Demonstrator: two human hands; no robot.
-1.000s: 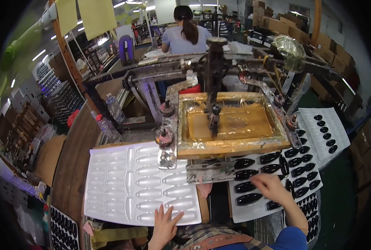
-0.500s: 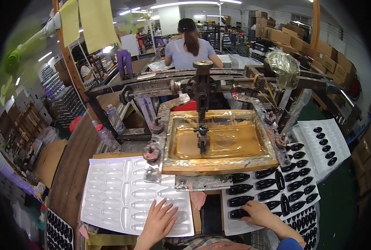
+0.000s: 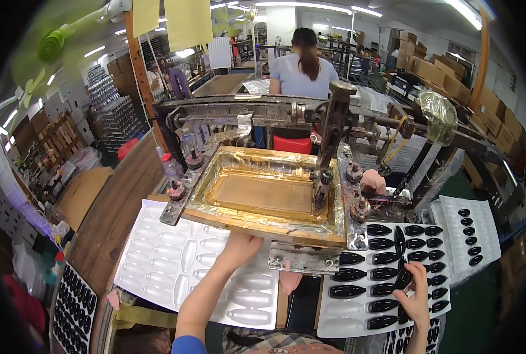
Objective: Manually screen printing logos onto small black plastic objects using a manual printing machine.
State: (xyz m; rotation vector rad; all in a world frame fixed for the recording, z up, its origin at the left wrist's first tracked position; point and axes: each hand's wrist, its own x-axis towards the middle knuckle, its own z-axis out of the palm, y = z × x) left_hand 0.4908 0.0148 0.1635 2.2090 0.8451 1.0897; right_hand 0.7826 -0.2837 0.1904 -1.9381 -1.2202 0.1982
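My left hand (image 3: pixel 244 249) reaches to the front underside of the screen frame (image 3: pixel 227 222), its fingers hidden there. Inside the frame lies a gold-coloured film, and a dark metal plate (image 3: pixel 301 259) sits below. Under my left forearm is a white moulded tray (image 3: pixel 151 259) with empty bottle-shaped hollows. My right hand (image 3: pixel 409 286) has thumb and fingers closed on a black elongated piece (image 3: pixel 404 275) at the right tray (image 3: pixel 335 327), which holds rows of glossy black pieces and has empty hollows near its front left.
The machine's rail (image 3: pixel 245 106) spans behind the frame. Bottles (image 3: pixel 171 168) stand at its left on a wooden bench (image 3: pixel 100 239). More trays of black pieces (image 3: pixel 68 312) lie at both sides. A co-worker (image 3: pixel 303 76) sits beyond, with stacked cartons (image 3: pixel 428 71) at the back right.
My left hand has moved forward from the white tray to the frame. My right hand has shifted right onto another black piece. The screen frame sits tilted at another angle.
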